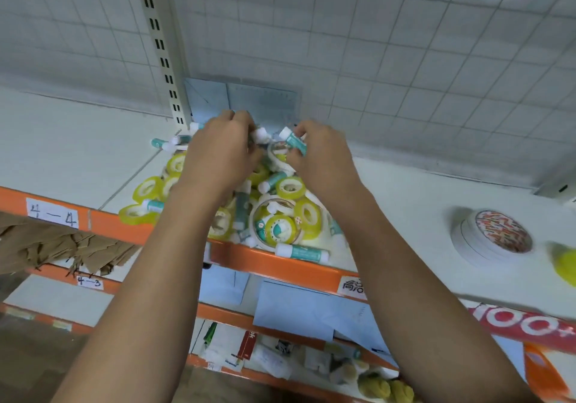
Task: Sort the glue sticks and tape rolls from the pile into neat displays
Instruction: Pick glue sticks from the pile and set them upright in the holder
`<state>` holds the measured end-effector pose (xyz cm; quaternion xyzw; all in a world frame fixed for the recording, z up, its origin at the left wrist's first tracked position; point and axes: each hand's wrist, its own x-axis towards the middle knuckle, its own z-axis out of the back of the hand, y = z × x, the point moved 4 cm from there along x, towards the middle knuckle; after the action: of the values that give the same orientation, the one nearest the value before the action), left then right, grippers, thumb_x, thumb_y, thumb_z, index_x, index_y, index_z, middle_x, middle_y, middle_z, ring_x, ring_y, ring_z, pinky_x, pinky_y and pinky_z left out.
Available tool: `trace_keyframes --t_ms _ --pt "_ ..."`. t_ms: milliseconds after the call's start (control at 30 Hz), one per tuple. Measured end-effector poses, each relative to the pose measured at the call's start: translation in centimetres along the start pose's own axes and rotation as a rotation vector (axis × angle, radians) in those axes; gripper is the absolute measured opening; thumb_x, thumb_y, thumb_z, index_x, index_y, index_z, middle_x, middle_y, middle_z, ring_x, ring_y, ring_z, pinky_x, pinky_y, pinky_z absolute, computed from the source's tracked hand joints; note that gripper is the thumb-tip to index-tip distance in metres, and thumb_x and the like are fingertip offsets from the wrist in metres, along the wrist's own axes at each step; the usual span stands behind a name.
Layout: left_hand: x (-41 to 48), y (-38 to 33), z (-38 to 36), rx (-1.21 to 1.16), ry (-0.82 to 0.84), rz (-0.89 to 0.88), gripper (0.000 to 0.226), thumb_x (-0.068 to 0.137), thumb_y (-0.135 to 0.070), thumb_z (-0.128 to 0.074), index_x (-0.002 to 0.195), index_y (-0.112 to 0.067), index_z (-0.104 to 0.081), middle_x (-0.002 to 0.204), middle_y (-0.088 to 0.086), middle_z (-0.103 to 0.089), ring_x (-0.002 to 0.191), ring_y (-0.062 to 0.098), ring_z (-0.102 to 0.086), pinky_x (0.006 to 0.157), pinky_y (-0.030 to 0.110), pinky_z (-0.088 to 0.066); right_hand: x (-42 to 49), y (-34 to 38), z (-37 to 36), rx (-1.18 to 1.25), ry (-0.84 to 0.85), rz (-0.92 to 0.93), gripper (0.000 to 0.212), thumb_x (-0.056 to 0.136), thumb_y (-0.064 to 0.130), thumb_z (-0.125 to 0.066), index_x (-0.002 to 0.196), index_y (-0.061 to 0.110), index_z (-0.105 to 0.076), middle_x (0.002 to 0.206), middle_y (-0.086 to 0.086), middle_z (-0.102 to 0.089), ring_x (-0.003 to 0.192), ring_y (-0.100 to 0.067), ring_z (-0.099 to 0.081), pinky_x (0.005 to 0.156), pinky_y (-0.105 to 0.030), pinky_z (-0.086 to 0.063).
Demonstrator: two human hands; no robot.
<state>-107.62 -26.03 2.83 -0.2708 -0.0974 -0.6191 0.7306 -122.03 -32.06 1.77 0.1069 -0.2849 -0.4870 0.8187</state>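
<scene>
While both of my hands reach over the back of the pile (271,215), the right hand (318,156) pinches a teal glue stick (293,139) between thumb and curled fingers, its white cap pointing up and to the left. My left hand (218,150) has its fingers curled down tight, and a white glue cap (261,136) pokes out at its fingertips; it seems to grip that stick, though the hand hides most of it. Both hands sit close together, nearly touching, above the heap.

That heap lies on the white shelf (405,203) with the orange front edge, a jumble of yellow tape rolls (148,188), teal glue sticks and one large white tape roll (274,215) with smaller things resting inside its ring. One loose glue stick (300,252) lies flat along the shelf's front lip. A few more sticks (165,144) lie behind the left hand, near the slotted upright.

Well apart to the right stands a stack of flat white tape rolls (492,237), with a blurred yellow roll (564,265) just beside it. A paper label reading 4—4 (52,217) is stuck on the orange edge at left.
</scene>
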Motion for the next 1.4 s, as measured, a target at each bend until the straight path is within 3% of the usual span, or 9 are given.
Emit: trace_keyframes --t_ms 100,200,300,533,733,900,1067,1233,1400 --pt "0.0 -4.9 -1.3 -0.021 0.084 -0.115 0.026 0.084 -0.022 -0.057 0.108 -0.012 -0.06 0.106 0.013 -0.061 0.101 0.037 -0.057 0.079 0.046 -0.049 -2.3 -4.5 2.7 -0.037 0.023 -0.047 0.03 0.086 0.019 -0.061 0.117 0.017 -0.057 0.115 -0.01 -0.057 0.109 -0.03 -0.052 0.092 -0.044 -0.045" --pt "-0.2 -10.5 -3.6 -0.079 0.182 -0.201 0.025 0.084 -0.022 -0.057 0.108 -0.015 -0.06 0.109 0.011 -0.06 0.104 0.035 -0.057 0.08 0.044 -0.048 -4.8 -9.0 5.7 -0.061 0.009 -0.083 0.031 0.085 0.016 -0.063 0.116 0.016 -0.059 0.109 -0.012 -0.056 0.1 -0.03 -0.053 0.084 -0.036 -0.044" --pt "-0.5 -16.8 -5.9 -0.116 0.246 -0.284 0.025 0.086 -0.021 -0.056 0.11 -0.015 -0.059 0.108 0.009 -0.057 0.104 0.034 -0.056 0.082 0.044 -0.048 -7.2 -13.6 9.2 -0.102 -0.038 -0.153 0.031 0.083 0.014 -0.063 0.114 0.014 -0.062 0.105 -0.012 -0.056 0.095 -0.029 -0.054 0.082 -0.04 -0.045" --pt "-2.1 -30.3 -10.2 -0.224 0.293 -0.439 0.022 0.086 -0.022 -0.059 0.108 -0.018 -0.06 0.101 0.002 -0.057 0.092 0.026 -0.056 0.072 0.037 -0.047 -12.6 -24.3 17.9 -0.151 -0.135 -0.281 0.033 0.078 0.01 -0.068 0.11 0.013 -0.066 0.103 -0.012 -0.06 0.094 -0.031 -0.057 0.083 -0.041 -0.047" --pt "-3.8 -39.5 -13.0 -0.253 0.356 -0.477 0.022 0.086 -0.022 -0.056 0.108 -0.021 -0.059 0.102 -0.002 -0.056 0.091 0.022 -0.055 0.069 0.032 -0.044 -16.6 -31.7 23.4 -0.169 -0.176 -0.334 0.028 0.084 0.01 -0.062 0.111 0.015 -0.066 0.101 -0.008 -0.059 0.095 -0.024 -0.056 0.082 -0.033 -0.045" --pt "-6.2 -44.4 -14.2 -0.22 0.377 -0.532 0.024 0.09 -0.026 -0.054 0.113 -0.021 -0.057 0.107 -0.001 -0.056 0.097 0.023 -0.056 0.075 0.036 -0.047 -20.3 -35.2 26.3 -0.184 -0.2 -0.348 0.027 0.086 0.014 -0.061 0.112 0.018 -0.065 0.101 -0.005 -0.058 0.094 -0.025 -0.055 0.08 -0.042 -0.048" --pt "-9.1 -48.1 -15.5 -0.227 0.421 -0.573 0.027 0.091 -0.026 -0.054 0.117 -0.02 -0.056 0.108 0.001 -0.055 0.099 0.024 -0.055 0.077 0.039 -0.048 -23.9 -38.1 27.7 -0.212 -0.163 -0.36 0.029 0.085 0.015 -0.06 0.114 0.019 -0.065 0.102 -0.003 -0.058 0.093 -0.022 -0.056 0.078 -0.038 -0.049" --pt "-11.5 -49.9 -16.7 -0.181 0.458 -0.645 0.02 0.095 -0.026 -0.051 0.111 -0.019 -0.058 0.106 0.0 -0.055 0.098 0.022 -0.055 0.069 0.033 -0.042 -26.4 -39.5 27.9 -0.198 -0.163 -0.397 0.031 0.085 0.014 -0.061 0.115 0.018 -0.066 0.105 -0.004 -0.06 0.092 -0.023 -0.057 0.076 -0.037 -0.049" --pt "-12.9 -50.7 -17.9 -0.134 0.515 -0.698 0.023 0.097 -0.026 -0.048 0.116 -0.021 -0.059 0.104 0.001 -0.055 0.098 0.025 -0.057 0.075 0.038 -0.048 -27.5 -39.9 27.7 -0.178 -0.161 -0.448 0.031 0.086 0.013 -0.061 0.117 0.017 -0.065 0.105 -0.004 -0.06 0.095 -0.021 -0.057 0.078 -0.033 -0.048"
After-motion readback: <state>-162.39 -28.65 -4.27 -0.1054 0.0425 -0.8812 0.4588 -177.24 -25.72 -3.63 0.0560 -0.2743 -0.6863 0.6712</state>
